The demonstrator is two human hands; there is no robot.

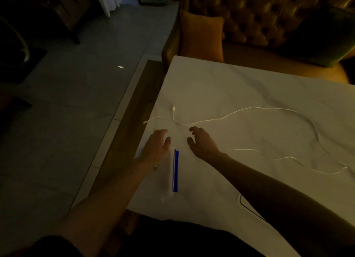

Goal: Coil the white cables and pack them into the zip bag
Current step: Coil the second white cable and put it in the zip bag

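White cables lie uncoiled in long loose curves across the white table, with a plug end near the left side and more cable trailing to the right. A clear zip bag with a blue seal strip lies flat near the table's front left. My left hand rests palm down on the bag's far end, fingers spread. Just short of the cable, my right hand hovers with curled, parted fingers and holds nothing.
A thin black cord runs under my right forearm. The table's left edge drops to a wooden strip and tiled floor. A tufted sofa with an orange cushion stands behind the table.
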